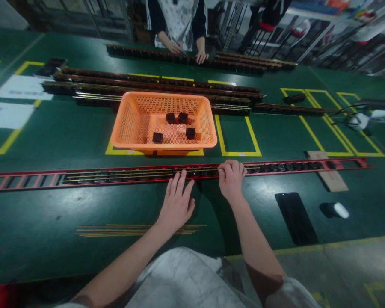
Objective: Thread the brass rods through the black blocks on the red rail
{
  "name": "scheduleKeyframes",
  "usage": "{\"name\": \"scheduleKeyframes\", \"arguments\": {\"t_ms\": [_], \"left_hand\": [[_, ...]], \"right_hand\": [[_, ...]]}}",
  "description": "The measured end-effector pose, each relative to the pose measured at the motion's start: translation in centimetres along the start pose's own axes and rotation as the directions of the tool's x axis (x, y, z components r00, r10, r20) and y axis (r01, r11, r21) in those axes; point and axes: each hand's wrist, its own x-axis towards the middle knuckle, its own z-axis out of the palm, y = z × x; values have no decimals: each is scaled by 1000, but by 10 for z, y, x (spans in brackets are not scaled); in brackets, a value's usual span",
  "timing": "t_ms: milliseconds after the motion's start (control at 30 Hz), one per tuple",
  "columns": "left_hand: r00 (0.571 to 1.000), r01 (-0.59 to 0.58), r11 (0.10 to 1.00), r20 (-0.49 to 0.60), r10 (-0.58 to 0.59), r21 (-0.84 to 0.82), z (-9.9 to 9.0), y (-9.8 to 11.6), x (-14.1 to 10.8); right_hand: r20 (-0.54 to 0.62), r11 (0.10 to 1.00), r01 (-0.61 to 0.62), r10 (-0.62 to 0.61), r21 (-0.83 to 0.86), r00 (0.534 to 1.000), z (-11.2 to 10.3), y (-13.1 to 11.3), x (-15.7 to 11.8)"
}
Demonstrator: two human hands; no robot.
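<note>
A long, narrow red frame [48,182] runs across the table before me, with dark round parts and thin brass rods [125,174] lying along it. My left hand [176,203] rests on the frame near its middle, fingers stretched out and slightly apart. To its right, my right hand [232,179] has its fingertips pinched together at the frame, where a thin brass rod shows on both sides of them. The exact grip is hidden beneath the fingers. More loose brass rods [115,231] lie on the green table, partly under my left forearm.
An orange basket [120,128] behind the frame holds several small black blocks [158,137]. Stacked dark rails [160,83] lie beyond it. Cardboard [333,179] sits under the frame's right end. A black phone [297,218] and white mouse-like object [341,210] lie right. A co-worker [178,25] stands opposite.
</note>
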Motion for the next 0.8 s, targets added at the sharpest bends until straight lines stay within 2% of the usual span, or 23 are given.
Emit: {"name": "scheduleKeyframes", "arguments": {"t_ms": [267,800], "left_hand": [[1000,0,1000,3,0,2,0,0,0],[1000,0,1000,-5,0,-2,-1,0,0]], "right_hand": [[-31,1000,-10,10,16,999,1,3,0],[15,1000,-25,25,3,1000,1,6,3]]}}
